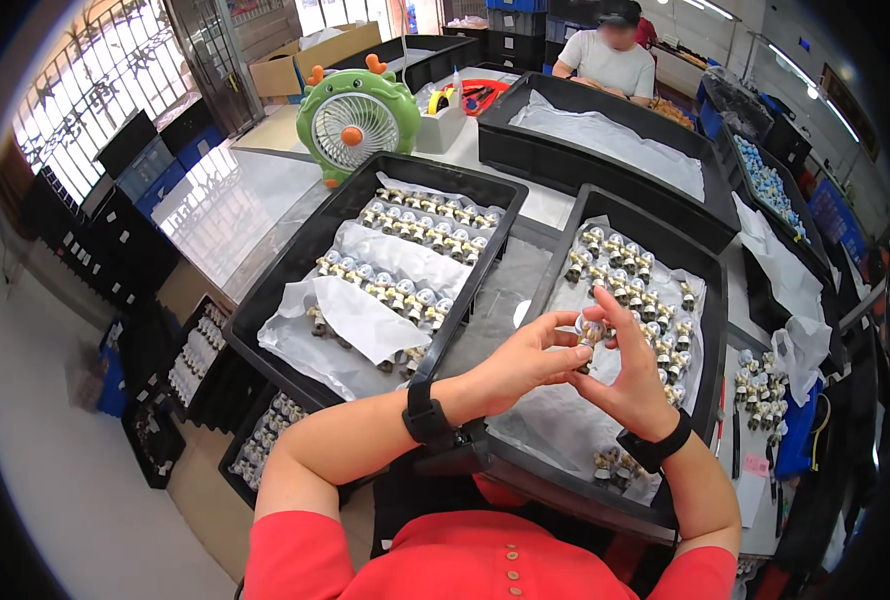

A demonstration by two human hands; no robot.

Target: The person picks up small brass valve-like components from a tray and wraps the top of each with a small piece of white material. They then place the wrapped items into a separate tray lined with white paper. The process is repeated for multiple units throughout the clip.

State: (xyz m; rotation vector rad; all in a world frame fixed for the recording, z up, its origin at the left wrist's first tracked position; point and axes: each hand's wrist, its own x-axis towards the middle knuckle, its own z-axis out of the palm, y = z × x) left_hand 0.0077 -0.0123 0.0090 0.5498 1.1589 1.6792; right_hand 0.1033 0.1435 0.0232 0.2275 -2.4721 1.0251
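Note:
Both hands meet over the black tray (715,330) on the right, holding one small figurine (589,332) between their fingertips. Its top is whitish-blue and its lower part is dark. My left hand (533,358) pinches it from the left, while my right hand (627,372) has its fingers round it from the right. Beneath them, rows of similar figurines (620,252) stand on white paper in the tray. A few more figurines (617,466) lie in its near corner. Part of the rows is hidden behind my hands.
To the left, another black tray (255,290) holds rows of figurines layered with white paper. A green fan (357,125) stands behind it. Farther back is a paper-lined black tray (605,180), with a seated person (610,60) beyond. More figurines (762,390) lie at the right.

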